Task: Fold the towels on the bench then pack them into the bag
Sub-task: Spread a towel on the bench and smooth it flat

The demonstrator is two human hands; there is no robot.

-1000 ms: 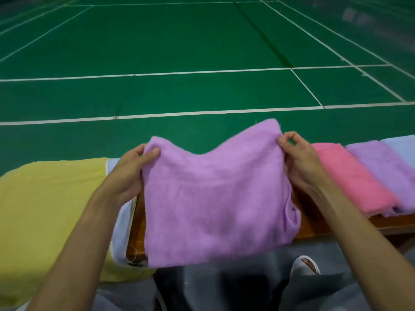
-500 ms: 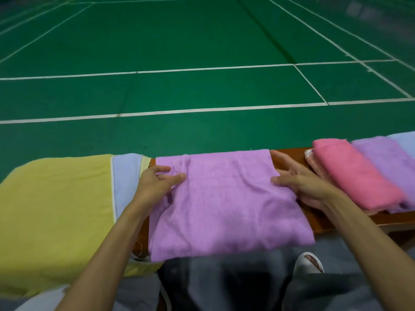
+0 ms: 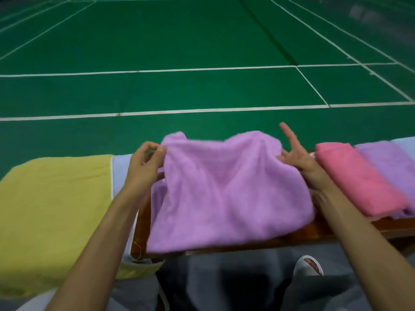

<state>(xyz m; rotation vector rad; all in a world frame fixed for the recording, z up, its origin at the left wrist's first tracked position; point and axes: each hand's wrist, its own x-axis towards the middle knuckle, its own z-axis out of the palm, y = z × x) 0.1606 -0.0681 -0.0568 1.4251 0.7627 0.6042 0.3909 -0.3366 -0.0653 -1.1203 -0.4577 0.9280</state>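
A purple towel point(image 3: 224, 194) lies folded across the brown wooden bench point(image 3: 314, 232), with its far edge raised off the seat. My left hand point(image 3: 143, 167) pinches the towel's far left corner. My right hand point(image 3: 296, 158) holds the far right corner between thumb and fingers, its index finger sticking straight up. To the left, a yellow fabric piece point(image 3: 56, 209) with a pale blue strip point(image 3: 119, 167) and white piping, possibly the bag, covers the bench. To the right sit a folded pink towel point(image 3: 359, 182), a lilac towel point(image 3: 386, 162) and a pale blue one point(image 3: 406, 142).
Beyond the bench stretches a green court floor point(image 3: 202, 52) with white lines. Below the bench edge are my grey trousers point(image 3: 202, 283) and a white slipper point(image 3: 308, 265). The towel's near edge hangs slightly over the bench front.
The purple towel was laid flat on the bench half a second ago. Now both hands have taken its far corners and lifted that edge up again.
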